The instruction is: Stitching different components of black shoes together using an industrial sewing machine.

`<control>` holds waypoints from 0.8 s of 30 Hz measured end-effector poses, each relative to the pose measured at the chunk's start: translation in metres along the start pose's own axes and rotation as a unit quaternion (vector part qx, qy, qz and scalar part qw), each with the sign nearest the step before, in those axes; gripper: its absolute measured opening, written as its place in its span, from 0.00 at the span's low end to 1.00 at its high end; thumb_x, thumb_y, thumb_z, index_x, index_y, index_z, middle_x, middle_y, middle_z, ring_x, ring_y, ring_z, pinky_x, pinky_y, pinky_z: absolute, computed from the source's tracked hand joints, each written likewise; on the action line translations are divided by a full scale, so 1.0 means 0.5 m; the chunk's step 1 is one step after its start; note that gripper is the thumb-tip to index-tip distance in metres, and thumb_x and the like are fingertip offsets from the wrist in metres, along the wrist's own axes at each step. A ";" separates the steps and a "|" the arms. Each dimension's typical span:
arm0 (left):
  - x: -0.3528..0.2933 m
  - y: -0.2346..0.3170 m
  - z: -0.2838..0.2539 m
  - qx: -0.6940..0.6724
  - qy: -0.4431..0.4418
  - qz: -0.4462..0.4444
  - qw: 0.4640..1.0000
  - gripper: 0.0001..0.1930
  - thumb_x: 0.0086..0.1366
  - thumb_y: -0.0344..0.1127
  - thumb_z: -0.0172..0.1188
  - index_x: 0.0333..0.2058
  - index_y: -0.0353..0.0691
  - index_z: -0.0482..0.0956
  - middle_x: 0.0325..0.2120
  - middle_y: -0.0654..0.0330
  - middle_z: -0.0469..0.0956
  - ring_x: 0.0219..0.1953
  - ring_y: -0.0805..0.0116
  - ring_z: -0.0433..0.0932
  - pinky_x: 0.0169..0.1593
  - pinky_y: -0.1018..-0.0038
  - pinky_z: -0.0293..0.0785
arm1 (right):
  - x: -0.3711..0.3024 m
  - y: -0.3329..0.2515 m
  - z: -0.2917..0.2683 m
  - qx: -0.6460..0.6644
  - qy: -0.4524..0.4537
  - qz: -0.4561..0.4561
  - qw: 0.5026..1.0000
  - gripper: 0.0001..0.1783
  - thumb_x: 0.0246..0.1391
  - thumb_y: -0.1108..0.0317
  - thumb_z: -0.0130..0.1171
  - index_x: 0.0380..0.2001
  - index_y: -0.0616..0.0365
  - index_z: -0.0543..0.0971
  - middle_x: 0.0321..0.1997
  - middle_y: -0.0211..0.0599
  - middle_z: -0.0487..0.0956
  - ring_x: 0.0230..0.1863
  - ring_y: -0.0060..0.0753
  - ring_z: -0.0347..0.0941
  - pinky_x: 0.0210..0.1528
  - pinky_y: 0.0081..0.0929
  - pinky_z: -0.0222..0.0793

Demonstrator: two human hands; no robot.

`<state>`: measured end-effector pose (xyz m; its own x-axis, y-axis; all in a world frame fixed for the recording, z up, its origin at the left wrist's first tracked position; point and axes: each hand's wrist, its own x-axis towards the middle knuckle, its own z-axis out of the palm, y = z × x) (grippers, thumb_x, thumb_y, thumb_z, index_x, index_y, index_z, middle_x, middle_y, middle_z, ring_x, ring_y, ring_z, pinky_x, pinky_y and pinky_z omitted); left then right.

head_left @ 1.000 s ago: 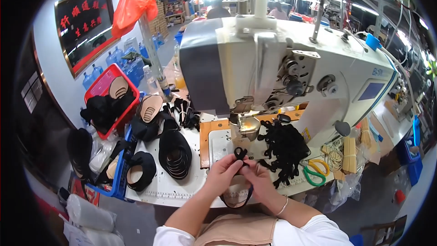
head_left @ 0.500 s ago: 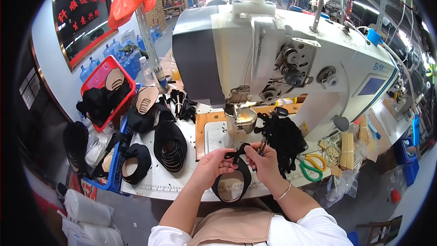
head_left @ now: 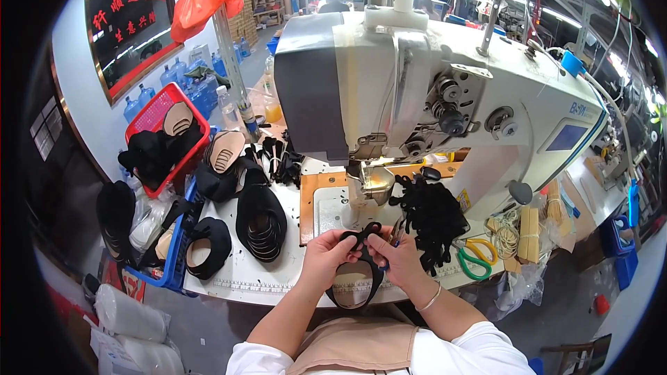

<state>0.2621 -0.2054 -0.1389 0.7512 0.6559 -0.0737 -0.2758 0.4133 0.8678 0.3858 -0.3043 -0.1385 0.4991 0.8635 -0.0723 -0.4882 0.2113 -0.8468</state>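
Note:
Between the fingertips of my left hand and my right hand is a small black fabric bow. Both hands pinch it just in front of the sewing machine. Below it hangs a black shoe upper with a beige lining, over the table's near edge. A slim metal tool, apparently thread snips, also sits in my right hand, pointing up; the fingers hide part of it. To the right of the needle area lies a heap of black fabric pieces.
Black shoe uppers lie on the left of the white table. Beyond them stand a blue crate and a red basket. Scissors with green and yellow handles rest at right, near bundled strips.
My hands have drawn closer together at the bow, and the left fingers now grip its left end. The scene has shifted slightly right in view.

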 end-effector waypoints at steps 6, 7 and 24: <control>-0.001 -0.009 -0.005 -0.010 -0.001 0.003 1.000 0.07 0.59 0.28 0.56 0.36 0.32 0.73 0.28 0.57 0.77 0.28 0.72 0.75 0.32 0.78 0.73 | 0.000 0.005 0.010 0.008 0.015 0.000 1.000 0.08 0.51 0.71 0.58 0.35 0.61 0.75 0.23 0.30 0.75 0.17 0.13 0.63 0.17 0.10 0.55; 0.000 -0.010 -0.007 -0.009 -0.006 0.001 1.000 0.08 0.59 0.28 0.56 0.37 0.32 0.73 0.29 0.57 0.77 0.30 0.72 0.75 0.34 0.78 0.73 | 0.002 0.004 0.012 0.020 0.028 0.007 0.999 0.10 0.50 0.70 0.59 0.36 0.61 0.75 0.22 0.29 0.75 0.16 0.12 0.63 0.17 0.09 0.55; 0.001 -0.035 0.014 0.095 -0.074 -0.017 0.993 0.09 0.60 0.31 0.56 0.38 0.34 0.75 0.28 0.66 0.76 0.29 0.80 0.72 0.35 0.82 0.71 | 0.007 -0.009 0.000 -0.347 -0.021 -0.283 0.894 0.04 0.49 0.73 0.58 0.28 0.62 0.76 0.28 0.33 0.77 0.24 0.17 0.71 0.24 0.14 0.66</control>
<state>0.2714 -0.2168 -0.1508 0.8421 0.5375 -0.0444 -0.1410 0.2989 0.9438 0.3900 -0.3022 -0.1351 0.4908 0.7277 0.4790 0.4033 0.2976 -0.8653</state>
